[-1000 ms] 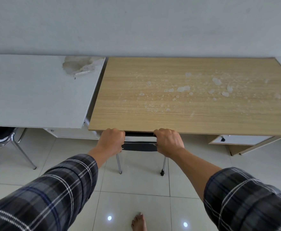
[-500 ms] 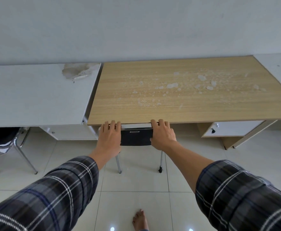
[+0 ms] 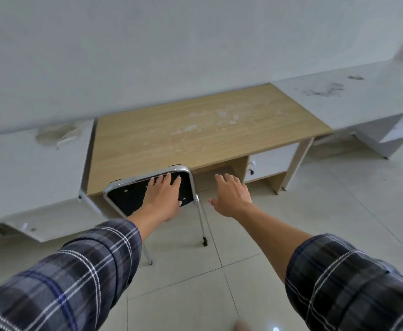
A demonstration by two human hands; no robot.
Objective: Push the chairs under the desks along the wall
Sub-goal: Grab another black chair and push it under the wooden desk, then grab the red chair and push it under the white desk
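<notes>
A black chair (image 3: 124, 199) with a chrome frame stands pushed in at the wooden desk (image 3: 195, 137); its seat is hidden below the top and its backrest touches the front edge. My left hand (image 3: 162, 199) lies flat, fingers spread, against the back of the backrest. Just right of the chair, my right hand (image 3: 231, 197) hovers open in the air, touching nothing.
A white desk (image 3: 28, 168) adjoins the wooden one on the left, and another white desk (image 3: 353, 91) stands on the right. The wooden desk has a white drawer unit (image 3: 269, 163) at its right end. Pale floor tiles (image 3: 219, 271) lie below.
Both hands let go of the backrest's top. My right hand came off the chair to the right; the left now rests flat on it. The view pulled back and swung right.
</notes>
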